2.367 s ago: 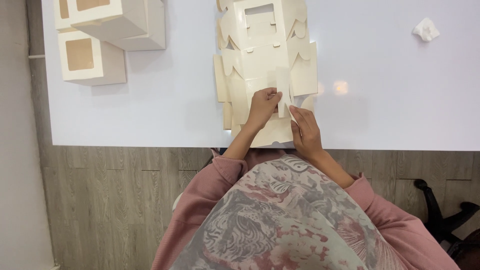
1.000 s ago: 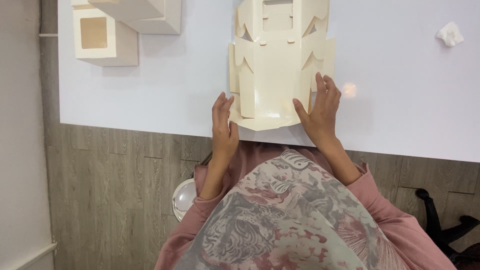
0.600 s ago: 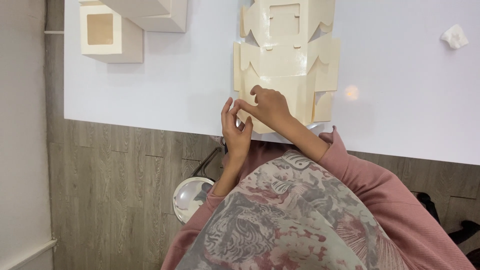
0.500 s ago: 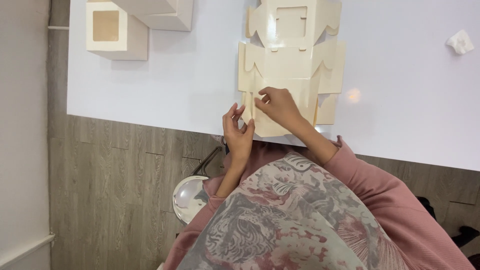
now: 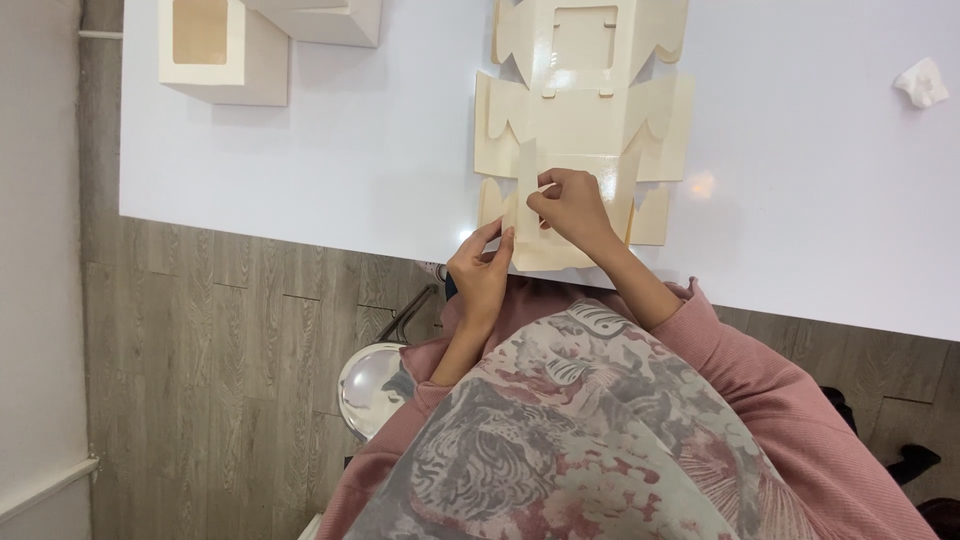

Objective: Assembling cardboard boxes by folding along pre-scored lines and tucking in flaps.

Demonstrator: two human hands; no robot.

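A white table [image 5: 380, 170] fills the far part of the view, its near edge running across above a grey wood-look floor [image 5: 230, 330]. On the table, right of centre, lies a cream flat box blank [image 5: 585, 110], unfolded, with a square window cut-out at its far end and shaped flaps down both sides; its near end reaches the table's edge. At the far left stand two made-up boxes: one with a brown window [image 5: 222, 48], and beside it to the right a plain box [image 5: 320, 15], only partly in view. A small crumpled white scrap [image 5: 922, 82] lies far right, well apart from the blank. The right hand [image 5: 572, 205] rests on the near part of the blank, fingers bent and pinched narrowly on a thin flap that stands up from it. The left hand [image 5: 482, 270] is at the table's edge, just left of the blank's near corner, thumb and fingers close together and touching that edge of the card. Pink sleeves and a patterned top fill the near view.
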